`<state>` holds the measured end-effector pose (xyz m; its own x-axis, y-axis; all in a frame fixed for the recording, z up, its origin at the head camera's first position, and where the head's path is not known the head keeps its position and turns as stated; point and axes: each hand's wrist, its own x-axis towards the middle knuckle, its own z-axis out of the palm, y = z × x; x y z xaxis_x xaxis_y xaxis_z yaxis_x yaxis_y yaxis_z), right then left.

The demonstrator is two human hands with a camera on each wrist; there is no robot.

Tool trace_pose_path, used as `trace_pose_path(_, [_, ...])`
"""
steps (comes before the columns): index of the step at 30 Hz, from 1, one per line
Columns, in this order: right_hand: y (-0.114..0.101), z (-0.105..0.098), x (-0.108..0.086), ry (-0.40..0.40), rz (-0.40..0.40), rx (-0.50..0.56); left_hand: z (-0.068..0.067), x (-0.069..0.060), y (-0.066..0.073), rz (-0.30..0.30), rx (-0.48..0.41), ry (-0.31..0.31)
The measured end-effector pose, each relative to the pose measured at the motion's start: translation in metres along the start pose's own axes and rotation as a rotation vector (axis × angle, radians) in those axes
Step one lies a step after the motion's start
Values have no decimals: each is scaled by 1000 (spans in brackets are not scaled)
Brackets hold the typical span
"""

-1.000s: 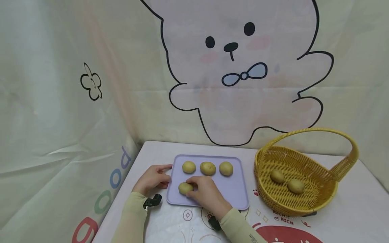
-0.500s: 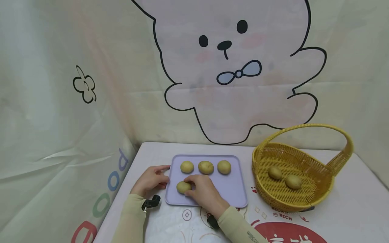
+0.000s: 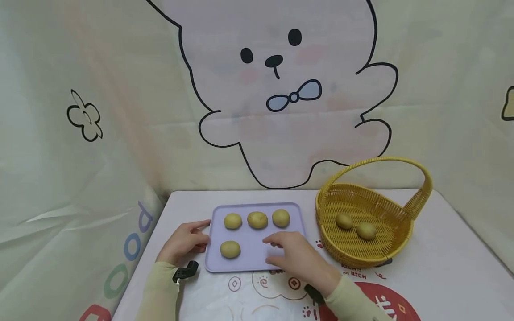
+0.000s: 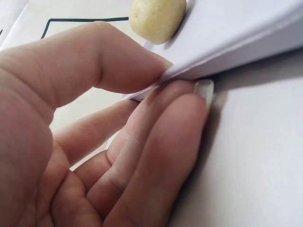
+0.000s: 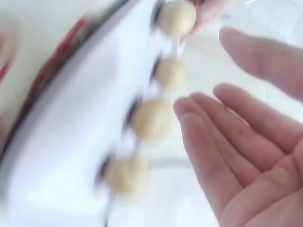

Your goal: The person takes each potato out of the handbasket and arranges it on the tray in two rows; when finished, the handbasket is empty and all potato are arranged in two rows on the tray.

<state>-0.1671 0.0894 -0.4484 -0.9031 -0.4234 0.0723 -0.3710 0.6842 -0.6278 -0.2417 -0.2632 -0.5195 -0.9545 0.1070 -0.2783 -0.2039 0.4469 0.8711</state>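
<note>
A lilac tray (image 3: pixel 257 258) lies on the table with three potatoes in a row along its far side, the middle one (image 3: pixel 257 220) among them. One more potato (image 3: pixel 230 249) sits near its front left. My left hand (image 3: pixel 182 243) pinches the tray's left rim; in the left wrist view the thumb is on top of the rim (image 4: pixel 227 40) and fingers are beneath. My right hand (image 3: pixel 301 258) is over the tray's right front part, thumb and fingers apart, holding nothing. The right wrist view, partly blurred, shows the right palm (image 5: pixel 246 156) beside the potatoes.
To the tray's right stands a yellow woven basket (image 3: pixel 331 252) with a tall arched handle (image 3: pixel 385 159). Two potatoes, a left one (image 3: pixel 344 220) and a right one (image 3: pixel 366 230), lie inside. A printed cloth backdrop (image 3: pixel 160 160) rises behind the table.
My right hand has let go of the front left potato, which stays on the tray, and has moved right. The left hand keeps its place at the rim. The head view has turned right.
</note>
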Motion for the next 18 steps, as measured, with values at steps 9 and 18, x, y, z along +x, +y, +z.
trace_pose_path(9, [50, -98, -60, 90, 29, -247, -3, 3, -4, 2, -4, -14])
trace_pose_path(18, [111, -164, -64, 64, 180, -234, -1, 0, 0, -15, 2, -9])
